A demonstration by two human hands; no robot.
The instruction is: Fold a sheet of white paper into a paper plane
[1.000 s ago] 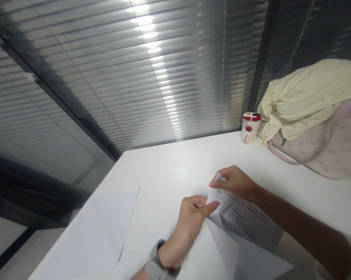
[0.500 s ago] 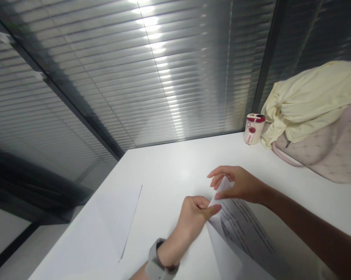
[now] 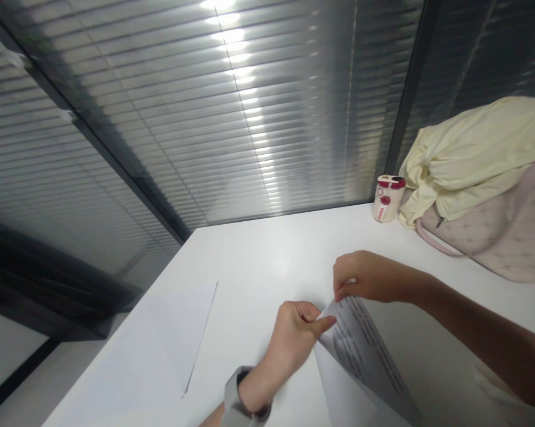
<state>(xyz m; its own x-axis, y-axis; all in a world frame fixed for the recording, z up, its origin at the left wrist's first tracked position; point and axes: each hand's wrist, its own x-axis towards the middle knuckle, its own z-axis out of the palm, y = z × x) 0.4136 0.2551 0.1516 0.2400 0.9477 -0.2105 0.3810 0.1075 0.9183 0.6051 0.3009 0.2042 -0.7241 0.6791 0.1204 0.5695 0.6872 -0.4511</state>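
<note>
Head view. Item: a printed paper sheet (image 3: 365,356), folded to a tapering shape, is raised partly off a white table (image 3: 267,267). Its long axis is seen running from the narrow tip, up by the fingers, down and rightward past the lower edge of the view. The tip is held by the right hand (image 3: 372,277), its fingertips (image 3: 340,289) closed narrowly on the paper; of the two hands, the right is nearer the tip. The left hand (image 3: 292,339), with a grey watch (image 3: 238,397) on the wrist, is placed just below and to the left, its thumb (image 3: 325,323) laid across the sheet's left edge. The other fingers are curled, and whether paper is gripped behind them cannot be told. A blank paper sheet (image 3: 161,338) is laid well left of both hands. Further off, a red-lidded cup (image 3: 388,198), a cream garment (image 3: 467,154) and a pink quilted bag (image 3: 499,237) are placed at the table's far side, before slatted window blinds (image 3: 232,118).
</note>
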